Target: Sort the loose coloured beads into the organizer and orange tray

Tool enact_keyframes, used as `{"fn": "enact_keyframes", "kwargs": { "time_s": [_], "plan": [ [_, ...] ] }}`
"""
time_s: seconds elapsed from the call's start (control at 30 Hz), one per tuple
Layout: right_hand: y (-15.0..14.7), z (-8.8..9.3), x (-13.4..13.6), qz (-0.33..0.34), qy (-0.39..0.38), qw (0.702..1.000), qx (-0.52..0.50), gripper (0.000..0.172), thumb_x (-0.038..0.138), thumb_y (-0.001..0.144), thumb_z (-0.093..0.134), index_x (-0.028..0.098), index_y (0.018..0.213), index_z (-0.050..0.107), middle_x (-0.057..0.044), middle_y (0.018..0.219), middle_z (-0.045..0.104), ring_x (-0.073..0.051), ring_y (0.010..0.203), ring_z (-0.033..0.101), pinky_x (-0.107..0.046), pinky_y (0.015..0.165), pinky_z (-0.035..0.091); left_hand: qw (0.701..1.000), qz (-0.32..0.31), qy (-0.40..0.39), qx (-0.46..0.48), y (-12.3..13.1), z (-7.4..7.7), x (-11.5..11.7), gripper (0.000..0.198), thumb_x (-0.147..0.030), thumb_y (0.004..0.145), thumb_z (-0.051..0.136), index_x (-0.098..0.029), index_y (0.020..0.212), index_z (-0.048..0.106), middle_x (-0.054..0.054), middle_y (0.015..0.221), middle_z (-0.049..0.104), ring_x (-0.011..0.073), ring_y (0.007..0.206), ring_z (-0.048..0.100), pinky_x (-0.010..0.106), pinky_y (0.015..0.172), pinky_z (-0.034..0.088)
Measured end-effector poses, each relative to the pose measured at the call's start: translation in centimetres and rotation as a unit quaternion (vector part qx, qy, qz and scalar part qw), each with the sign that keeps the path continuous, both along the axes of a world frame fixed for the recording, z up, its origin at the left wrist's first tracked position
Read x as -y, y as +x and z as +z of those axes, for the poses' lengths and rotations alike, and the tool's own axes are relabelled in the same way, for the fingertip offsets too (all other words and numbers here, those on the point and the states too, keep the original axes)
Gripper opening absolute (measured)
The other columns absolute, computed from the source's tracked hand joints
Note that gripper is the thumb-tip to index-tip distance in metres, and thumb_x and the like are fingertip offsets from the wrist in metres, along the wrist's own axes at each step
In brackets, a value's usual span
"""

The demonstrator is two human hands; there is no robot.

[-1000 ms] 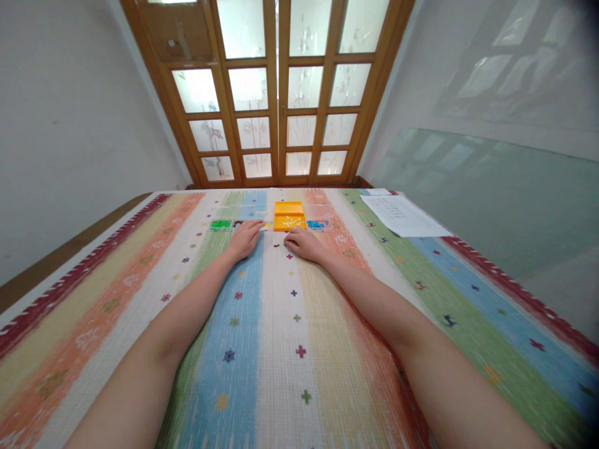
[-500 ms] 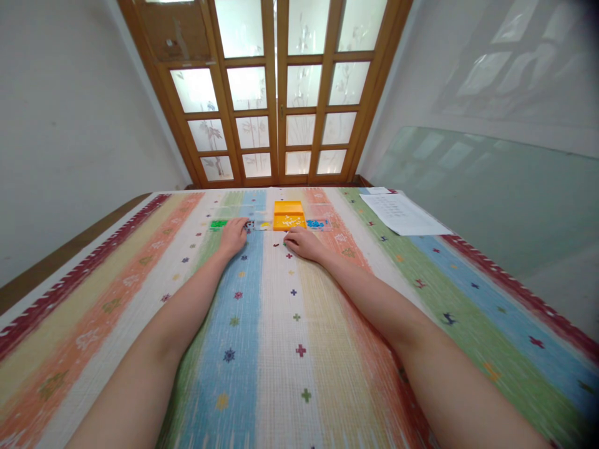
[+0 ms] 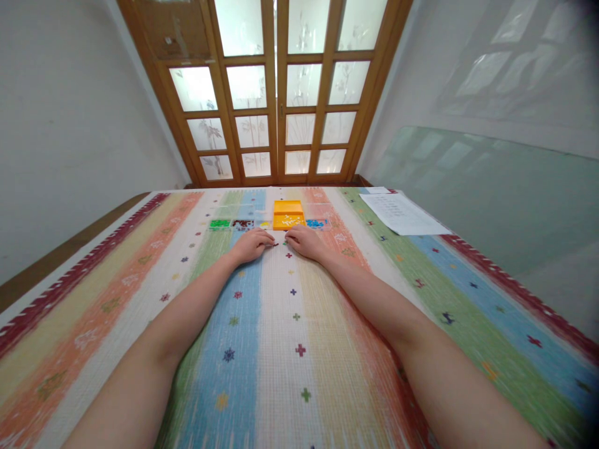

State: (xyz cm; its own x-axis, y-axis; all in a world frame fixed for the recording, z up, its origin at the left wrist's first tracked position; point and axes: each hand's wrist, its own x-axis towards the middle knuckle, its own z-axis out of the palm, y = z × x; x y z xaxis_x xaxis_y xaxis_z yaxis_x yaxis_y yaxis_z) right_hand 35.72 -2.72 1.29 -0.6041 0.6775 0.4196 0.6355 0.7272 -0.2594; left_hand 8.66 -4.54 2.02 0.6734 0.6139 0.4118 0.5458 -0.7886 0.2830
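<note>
My left hand (image 3: 250, 244) lies on the striped cloth with its fingers drawn together, tips pointing right toward a tiny dark piece (image 3: 276, 244). My right hand (image 3: 304, 241) rests just across from it, fingers curled down onto the cloth; what either hand pinches is too small to see. Right behind the hands stands an orange tray (image 3: 289, 207) holding small pale pieces. A row of clear compartments flanks it, with green pieces (image 3: 219, 223), dark red pieces (image 3: 242, 223), yellow pieces (image 3: 265, 224) and blue pieces (image 3: 316, 223).
A printed paper sheet (image 3: 400, 213) lies at the far right of the striped tablecloth (image 3: 290, 349). Wooden glazed doors (image 3: 281, 93) stand beyond the table's far edge. A glass pane (image 3: 491, 187) leans along the right wall.
My left hand went left to the compartments by the green pieces, then came back right and nearer, to the middle facing my right hand. My right hand barely moved.
</note>
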Motion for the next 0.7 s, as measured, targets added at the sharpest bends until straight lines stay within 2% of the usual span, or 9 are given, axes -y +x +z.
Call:
{"fn": "enact_keyframes", "kwargs": {
  "time_s": [0.23,0.5,0.6,0.7],
  "plan": [
    [0.0,0.1,0.1,-0.012,0.009,1.000,0.002,0.025,0.025,0.105,0.051,0.019,0.098,0.075,-0.010,0.101,0.073,-0.023,0.098,0.061,-0.033,0.087,0.041,1.000,-0.021,-0.014,-0.019,0.2,-0.1,0.2,0.036,-0.009,0.094,0.054,-0.025,0.109,0.083,0.003,0.117,0.079,0.0212,0.115,0.068,0.043,0.110,0.051],
    [0.0,0.3,0.4,-0.026,0.004,1.000,-0.013,0.024,0.024,0.105,0.054,0.020,0.099,0.076,-0.010,0.102,0.073,-0.022,0.097,0.060,-0.032,0.085,0.040,1.000,0.004,0.001,-0.028,0.3,0.1,0.2,0.036,-0.010,0.097,0.053,-0.025,0.112,0.082,0.004,0.118,0.079,0.0227,0.114,0.066,0.043,0.108,0.051],
    [0.0,0.2,0.4,-0.019,0.009,1.000,-0.018,0.024,0.024,0.105,0.053,0.019,0.099,0.076,-0.009,0.102,0.073,-0.022,0.096,0.061,-0.032,0.086,0.041,0.999,0.030,0.019,-0.018,-0.1,0.1,0.0,0.040,-0.006,0.094,0.051,-0.023,0.114,0.081,0.005,0.122,0.078,0.0237,0.117,0.063,0.045,0.109,0.051],
    [0.0,0.2,0.3,-0.014,0.007,1.000,-0.018,0.023,0.024,0.104,0.054,0.019,0.099,0.076,-0.009,0.103,0.073,-0.022,0.097,0.061,-0.032,0.085,0.041,0.995,0.089,0.042,0.003,-0.8,0.1,-0.5,0.047,-0.001,0.088,0.050,-0.022,0.116,0.080,0.005,0.125,0.077,0.0243,0.119,0.062,0.047,0.113,0.048]
  ]
}}
